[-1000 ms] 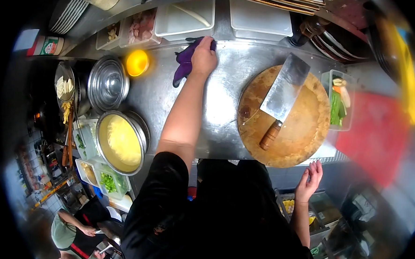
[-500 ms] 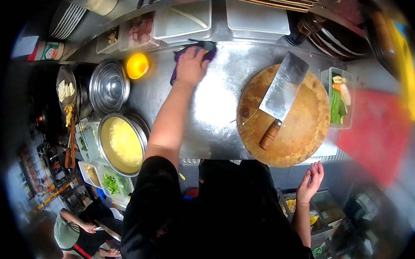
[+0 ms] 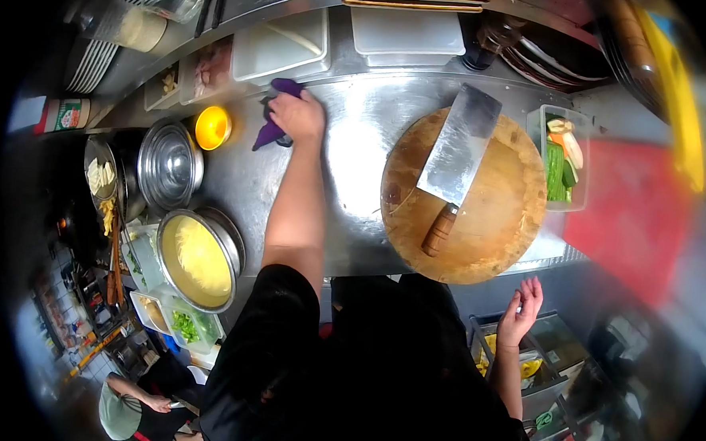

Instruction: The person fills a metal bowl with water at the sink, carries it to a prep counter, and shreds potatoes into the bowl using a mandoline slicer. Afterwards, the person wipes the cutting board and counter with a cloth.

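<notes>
My left hand (image 3: 299, 115) presses on a purple cloth (image 3: 268, 136) on the steel worktop (image 3: 356, 153), its fingers bent over the fabric. Left of the cloth is an orange bowl (image 3: 212, 128). To the right, a cleaver (image 3: 462, 142) with a wooden handle lies on a round wooden chopping board (image 3: 497, 220). My right hand (image 3: 520, 313) hangs below the worktop's near edge, empty, with its fingers loosely spread.
Metal bowls (image 3: 171, 165) and a pot of yellow liquid (image 3: 199, 260) stand at the left. A vegetable tub (image 3: 561, 171) and a red board (image 3: 624, 219) are at the right. White tubs (image 3: 406, 36) line the back. Another person (image 3: 123, 408) works at lower left.
My left hand has slid the cloth left and slightly towards me across the worktop. The view has shifted a little. My right hand has hardly moved, and the cleaver rests as before.
</notes>
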### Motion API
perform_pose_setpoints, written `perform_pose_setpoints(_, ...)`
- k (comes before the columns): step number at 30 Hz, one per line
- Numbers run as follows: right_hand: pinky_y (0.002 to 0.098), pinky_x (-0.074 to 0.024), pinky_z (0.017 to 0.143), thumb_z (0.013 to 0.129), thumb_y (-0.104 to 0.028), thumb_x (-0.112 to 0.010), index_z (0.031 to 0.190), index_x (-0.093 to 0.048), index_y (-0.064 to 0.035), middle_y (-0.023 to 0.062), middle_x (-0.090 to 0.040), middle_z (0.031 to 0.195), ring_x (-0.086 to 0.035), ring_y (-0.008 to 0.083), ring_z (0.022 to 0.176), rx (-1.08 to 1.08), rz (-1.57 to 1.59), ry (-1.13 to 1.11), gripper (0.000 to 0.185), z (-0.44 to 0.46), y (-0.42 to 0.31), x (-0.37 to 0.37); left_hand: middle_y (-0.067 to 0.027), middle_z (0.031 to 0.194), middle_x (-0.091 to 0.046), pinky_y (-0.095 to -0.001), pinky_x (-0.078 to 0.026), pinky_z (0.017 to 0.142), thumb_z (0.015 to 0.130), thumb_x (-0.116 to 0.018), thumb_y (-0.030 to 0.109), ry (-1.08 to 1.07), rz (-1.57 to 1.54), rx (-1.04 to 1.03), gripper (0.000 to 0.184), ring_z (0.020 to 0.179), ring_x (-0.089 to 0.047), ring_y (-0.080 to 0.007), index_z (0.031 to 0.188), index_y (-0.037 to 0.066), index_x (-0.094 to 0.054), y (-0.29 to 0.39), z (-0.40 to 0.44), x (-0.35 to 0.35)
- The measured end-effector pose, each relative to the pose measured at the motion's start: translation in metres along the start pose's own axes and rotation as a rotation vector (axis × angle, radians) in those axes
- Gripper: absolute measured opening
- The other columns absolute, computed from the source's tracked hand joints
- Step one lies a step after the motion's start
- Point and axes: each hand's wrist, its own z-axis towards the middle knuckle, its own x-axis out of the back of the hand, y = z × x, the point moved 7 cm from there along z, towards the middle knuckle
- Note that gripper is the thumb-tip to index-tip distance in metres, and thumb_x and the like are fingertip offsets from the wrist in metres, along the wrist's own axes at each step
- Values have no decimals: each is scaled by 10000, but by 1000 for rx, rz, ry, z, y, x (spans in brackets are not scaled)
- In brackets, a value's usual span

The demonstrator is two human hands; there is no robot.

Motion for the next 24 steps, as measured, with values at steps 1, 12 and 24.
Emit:
perform_pose_setpoints(1, 387, -474, 1033, 1000, -18, -554, 1217, -638, 19, 207, -506, 1434, -559, 323, 1263, -28, 39, 24, 235, -3, 7, -1, -315, 1264, -569, -550, -341, 1092, 919, -626, 269, -45, -46, -79, 463, 1230, -495, -464, 1174, -113, -562, 18, -14, 1)
perform_pose_setpoints(12, 386, -465, 1049, 1004, -5, -540, 1189, -642, 22, 191, -504, 1429, -564, 311, 1260, -44, 26, 63, 213, -23, -1, 19, -181, 1332, -624, -489, -477, 998, 962, -584, 192, -795, -482, -1034, 378, 1231, -577, -397, 1339, 162, -579, 208, -83, -60)
perform_pose_setpoints(24, 393, -511, 990, 937, 27, -615, 1153, -685, 1, 198, -569, 1352, -607, 323, 1195, 152, -40, 47, 229, -13, -31, 12, -74, 1515, -513, -519, -207, 1240, 875, -592, 82, -699, -158, -1032, 476, 1475, -370, -255, 1349, 109, -628, 30, -145, 15)
